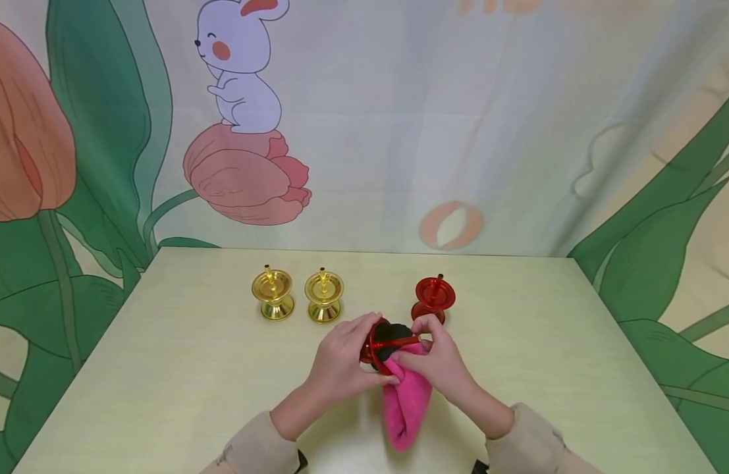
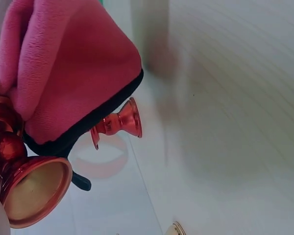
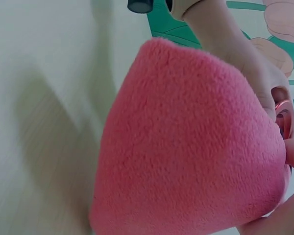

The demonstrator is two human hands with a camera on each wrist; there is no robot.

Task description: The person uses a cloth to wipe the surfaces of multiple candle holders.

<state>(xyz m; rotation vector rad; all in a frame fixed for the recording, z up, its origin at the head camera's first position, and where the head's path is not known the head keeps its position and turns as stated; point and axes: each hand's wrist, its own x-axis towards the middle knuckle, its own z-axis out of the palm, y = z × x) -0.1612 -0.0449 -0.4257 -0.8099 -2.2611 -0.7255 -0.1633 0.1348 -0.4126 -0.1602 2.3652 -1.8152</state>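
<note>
My left hand point(image 1: 340, 362) grips a shiny red candle holder point(image 1: 394, 343), tilted on its side with its spike pointing right. In the left wrist view the round base point(image 2: 36, 196) of this holder faces the camera. My right hand point(image 1: 441, 362) pinches a pink plush cloth point(image 1: 407, 405) with a dark edge against the spike. The cloth hangs down between both hands and hides part of the dish; in the right wrist view it point(image 3: 186, 142) fills the middle. Just beyond my right hand a second red candle holder point(image 1: 434, 294) stands upright.
Two gold candle holders point(image 1: 272, 293) stand upright side by side at the back, left of the hands. All stand on a pale wooden table point(image 1: 192, 368). Behind its far edge hangs a printed curtain point(image 1: 364, 131) with a rabbit and tulips.
</note>
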